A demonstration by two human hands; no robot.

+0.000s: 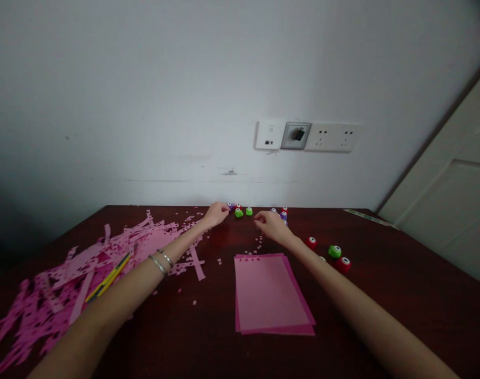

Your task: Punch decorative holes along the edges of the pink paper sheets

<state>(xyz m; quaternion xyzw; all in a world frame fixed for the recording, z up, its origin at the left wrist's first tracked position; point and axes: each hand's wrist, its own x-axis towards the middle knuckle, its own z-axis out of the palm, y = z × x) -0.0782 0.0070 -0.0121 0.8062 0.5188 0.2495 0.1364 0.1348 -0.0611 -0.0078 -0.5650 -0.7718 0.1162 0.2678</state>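
My left hand (217, 214) reaches to the far side of the table, its fingers drawn together right beside a purple craft punch (231, 206). Whether it grips anything is too small to tell. Close to its fingertips stand two green craft punches (238, 212) and a red one (238, 206). My right hand (272, 223) is curled with the fingertips pinched, a little right of the nearer-to-it green punch (249, 211); what the pinch holds, if anything, cannot be made out. Pink paper sheets (269, 295) lie stacked below my right hand, with punched holes along the top sheet's far edge.
Punched pink strips (77, 273) heap on the left, a yellow cutter knife (107, 278) on top. Tiny paper cutouts (219, 261) are scattered about. More punches, red (343, 265) and green (334, 251), stand right of my right forearm. A wall with sockets (332, 138) rises behind.
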